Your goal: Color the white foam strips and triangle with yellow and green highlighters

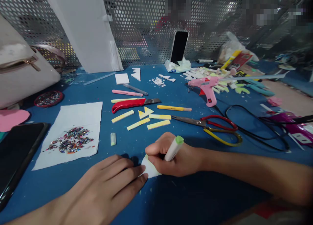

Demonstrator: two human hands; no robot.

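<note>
My right hand is closed around a white marker with a green end, tilted over a small white piece. A pale green tint shows along the top of that piece, and the marker's tip is hidden behind my fingers. My left hand lies flat with its fingers stretched out, the fingertips resting on the piece's left edge. Beyond my hands, a loose marker cap stands near several yellow-edged strips and a yellow zigzag piece.
Red-handled knife, scissors, pink marker and yellow marker lie ahead. A pink glue gun with a black cord sits right. Paper with glittery bits and a dark phone are left; another phone stands behind.
</note>
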